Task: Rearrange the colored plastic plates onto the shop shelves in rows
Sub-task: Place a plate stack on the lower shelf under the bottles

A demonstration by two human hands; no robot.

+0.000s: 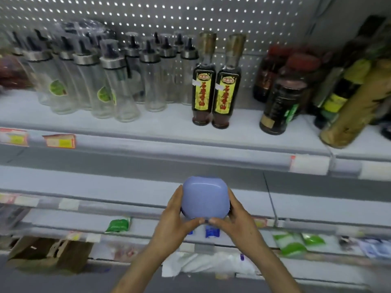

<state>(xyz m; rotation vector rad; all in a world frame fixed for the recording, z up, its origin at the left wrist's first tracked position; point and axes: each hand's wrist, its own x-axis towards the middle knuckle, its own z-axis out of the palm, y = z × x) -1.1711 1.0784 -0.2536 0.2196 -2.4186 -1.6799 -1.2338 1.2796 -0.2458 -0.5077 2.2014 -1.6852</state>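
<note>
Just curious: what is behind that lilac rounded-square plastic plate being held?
Behind the lilac rounded-square plastic plate, gripped by the left hand and right hand, runs a grey metal shelf. Blue packets peek out below the thumbs; the plate and hands cover the rest.

Clear glass dispenser bottles (88,81) stand grouped at upper left, two yellow-labelled dark sauce bottles (203,92) just right of them, red-lidded dark jars (283,98) further right, a perforated panel (169,15) behind all, and green packets (118,225) and a cardboard box (42,254) lower down.
</note>
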